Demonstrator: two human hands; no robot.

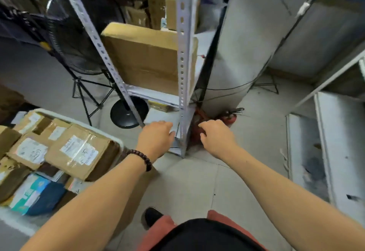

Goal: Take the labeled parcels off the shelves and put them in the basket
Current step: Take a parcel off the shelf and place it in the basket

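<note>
I have both arms stretched forward and down toward the foot of the perforated grey metal shelf post. The left hand sits just left of that post, knuckles up, with its fingers curled down at the edge of the pale grey board of the lowest shelf. I cannot tell whether it grips anything there or only touches. A dark beaded bracelet circles its wrist. The right hand hangs just right of the post, fingers loosely curled and holding nothing, in front of a red object on the floor that is too blurred for me to name. The two hands are near each other, with the post between them. The brown cardboard parcels with white labels lie packed together in the white plastic basket, which is low and to the left of the left hand, its near corner beside that forearm. Above both hands, one shelf level up, stands a large brown cardboard box just left of the post. A round black stand base rests on the floor up and left of the left hand.
</note>
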